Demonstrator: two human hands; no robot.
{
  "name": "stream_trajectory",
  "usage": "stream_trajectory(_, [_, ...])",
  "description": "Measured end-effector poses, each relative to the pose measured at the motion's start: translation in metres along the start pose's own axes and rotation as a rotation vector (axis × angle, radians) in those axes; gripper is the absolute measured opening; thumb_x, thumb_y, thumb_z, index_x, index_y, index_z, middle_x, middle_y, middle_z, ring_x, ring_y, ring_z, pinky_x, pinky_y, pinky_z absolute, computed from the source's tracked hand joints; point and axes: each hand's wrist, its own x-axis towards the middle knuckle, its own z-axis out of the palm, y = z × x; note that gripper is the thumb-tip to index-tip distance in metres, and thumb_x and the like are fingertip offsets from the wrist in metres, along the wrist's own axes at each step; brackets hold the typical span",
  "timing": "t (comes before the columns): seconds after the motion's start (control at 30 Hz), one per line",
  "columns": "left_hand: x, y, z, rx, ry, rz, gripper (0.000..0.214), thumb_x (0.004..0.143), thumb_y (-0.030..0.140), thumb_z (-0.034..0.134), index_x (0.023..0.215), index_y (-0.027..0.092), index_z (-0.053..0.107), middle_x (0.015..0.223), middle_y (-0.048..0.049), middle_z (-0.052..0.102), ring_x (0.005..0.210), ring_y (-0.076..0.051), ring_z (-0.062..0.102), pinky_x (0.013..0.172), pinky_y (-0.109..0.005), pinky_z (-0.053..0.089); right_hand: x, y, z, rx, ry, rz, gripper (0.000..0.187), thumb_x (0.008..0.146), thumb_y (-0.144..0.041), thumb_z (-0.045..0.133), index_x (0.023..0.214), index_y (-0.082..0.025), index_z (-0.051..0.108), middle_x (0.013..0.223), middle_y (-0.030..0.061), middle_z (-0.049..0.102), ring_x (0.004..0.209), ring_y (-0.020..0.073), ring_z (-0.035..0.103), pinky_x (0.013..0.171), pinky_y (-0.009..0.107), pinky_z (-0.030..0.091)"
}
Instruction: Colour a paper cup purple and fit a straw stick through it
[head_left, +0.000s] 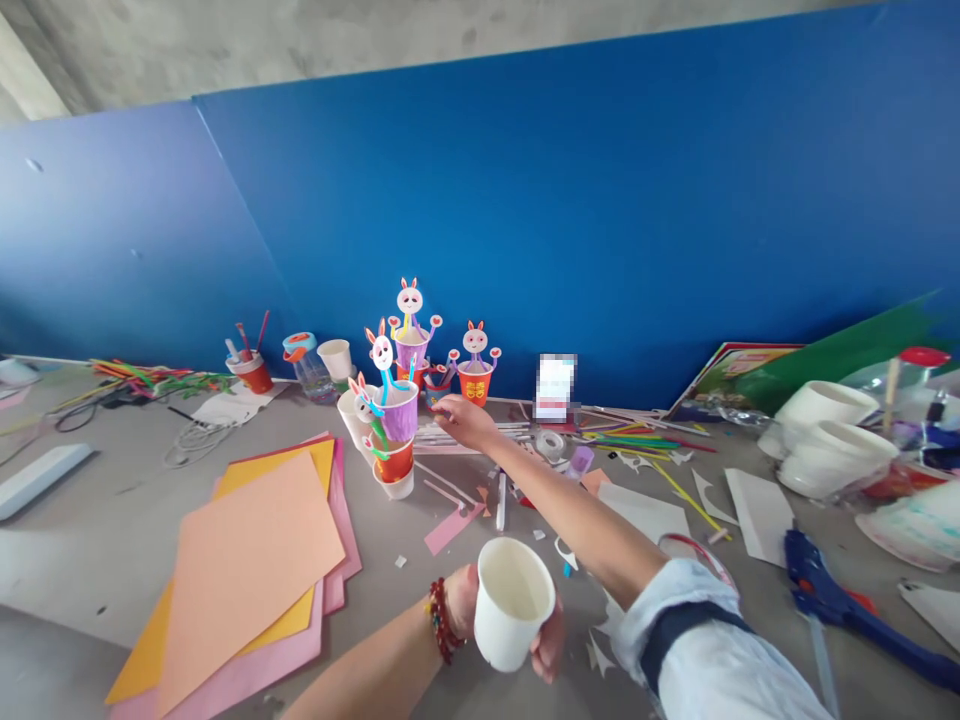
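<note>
From the head camera, a person's two bare hands work over a grey worktop (135,500) scattered with craft materials. The left hand (461,602), with a beaded bracelet (444,620) at its wrist, is wrapped around a plain white paper cup (515,610). The cup is at the lower centre, close to the wearer, its open mouth tipped towards the camera and fingers showing at its far right side. The right hand (466,422) reaches forward, its fingers partly curled, beside a small dark cup (436,394); whether they pinch or touch anything is too small to tell.

Around the right hand stand paper-cup rabbits. Just behind it is an orange cup (475,386) with a rabbit head (475,340) above. To its left, a purple cup (395,412) with another rabbit figure is stacked above a red cup (394,462).

Left of the white cup lie overlapping sheets: a peach sheet (251,570) on top, with a yellow sheet (321,465) and pink paper (304,655) beneath. Between the cup and the rabbits are a pink strip (454,528) and small scraps. On the right lies a blue glue gun (855,612), with more white cups (832,455) beyond it. A blue panel (525,220) rises behind the worktop.
</note>
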Motion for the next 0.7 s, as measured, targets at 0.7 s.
stream_trajectory(0.7, [-0.017, 0.003, 0.003, -0.086, -0.144, -0.186, 0.096, 0.053, 0.067, 0.08, 0.124, 0.006, 0.059, 0.093, -0.0206, 0.071, 0.084, -0.034, 0.07, 0.067, -0.043, 0.056, -0.319, 0.042, -0.096, -0.458, 0.065, 0.406, 0.027, 0.091, -0.019, 0.046, 0.089, -0.02, 0.072, 0.096, 0.011, 0.073, 0.095, 0.0269, 0.065, 0.083, 0.038, 0.05])
